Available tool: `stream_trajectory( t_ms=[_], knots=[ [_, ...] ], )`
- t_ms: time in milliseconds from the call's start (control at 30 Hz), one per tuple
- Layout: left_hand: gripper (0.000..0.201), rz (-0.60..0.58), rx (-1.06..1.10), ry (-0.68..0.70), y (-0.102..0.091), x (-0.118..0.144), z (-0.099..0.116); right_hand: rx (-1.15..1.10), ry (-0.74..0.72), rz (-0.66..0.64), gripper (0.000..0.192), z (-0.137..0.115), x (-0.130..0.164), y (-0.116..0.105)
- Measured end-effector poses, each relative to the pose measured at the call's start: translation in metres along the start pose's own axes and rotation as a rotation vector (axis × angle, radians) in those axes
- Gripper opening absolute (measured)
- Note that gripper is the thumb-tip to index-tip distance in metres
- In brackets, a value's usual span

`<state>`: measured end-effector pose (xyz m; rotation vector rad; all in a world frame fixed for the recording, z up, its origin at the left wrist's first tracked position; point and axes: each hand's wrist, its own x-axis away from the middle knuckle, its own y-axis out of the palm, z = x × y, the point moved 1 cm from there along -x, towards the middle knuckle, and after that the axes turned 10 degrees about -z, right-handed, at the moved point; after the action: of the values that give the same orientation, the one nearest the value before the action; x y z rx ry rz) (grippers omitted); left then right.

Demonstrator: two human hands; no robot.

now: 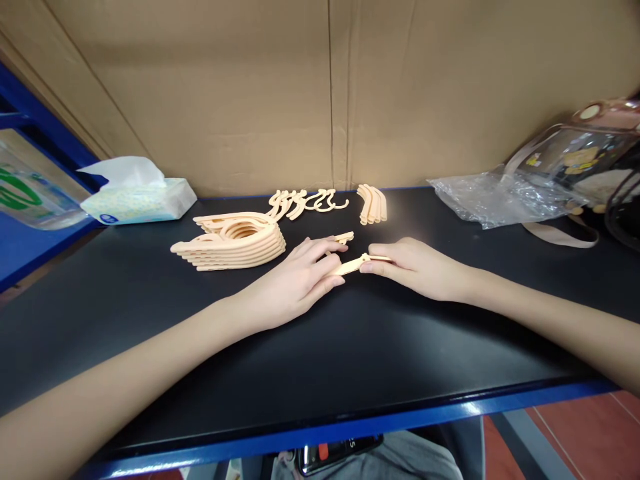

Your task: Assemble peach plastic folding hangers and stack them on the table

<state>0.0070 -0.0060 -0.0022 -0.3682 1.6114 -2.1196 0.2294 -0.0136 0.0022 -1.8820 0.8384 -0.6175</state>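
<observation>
Both forearms reached in from five and seven o'clock; the left hand (pixel 300 277) and right hand (pixel 410 265) lay palms down, fingertips nearly meeting, fingers lightly curled.

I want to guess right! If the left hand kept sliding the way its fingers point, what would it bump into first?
Probably the right hand: the left hand points right along the peach plastic strip that both hands pinch, and the right fingertips lie just beyond.

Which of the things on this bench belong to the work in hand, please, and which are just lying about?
In use: peach plastic piece held by left hand and right hand; stacked hanger bodies; hooks; curved strips.
Lying about: tissue pack; plastic bag; clear pouch.
</observation>
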Motion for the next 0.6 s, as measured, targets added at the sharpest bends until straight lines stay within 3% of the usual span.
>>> stream_trajectory(
  t_ms=[100,267,433,600],
  knots=[
    [0.021,-0.021,0.009,0.005,-0.0003,0.0,0.0003,0.079,-0.002,-0.014,0.044,-0.0004,-0.0005,0.0009],
    [0.021,-0.062,0.03,0.002,-0.0018,-0.0001,0.0012,0.398,0.079,-0.02,0.046,-0.0034,0.0001,0.0003],
    [0.022,-0.06,0.039,0.016,-0.0033,-0.0003,0.0013,0.657,0.066,0.005,0.056,-0.0044,0.0004,-0.0003],
    [0.024,-0.047,0.048,0.022,-0.0028,0.0003,0.0008,0.67,0.072,0.009,0.057,-0.0039,0.0002,-0.0002]
  ],
)
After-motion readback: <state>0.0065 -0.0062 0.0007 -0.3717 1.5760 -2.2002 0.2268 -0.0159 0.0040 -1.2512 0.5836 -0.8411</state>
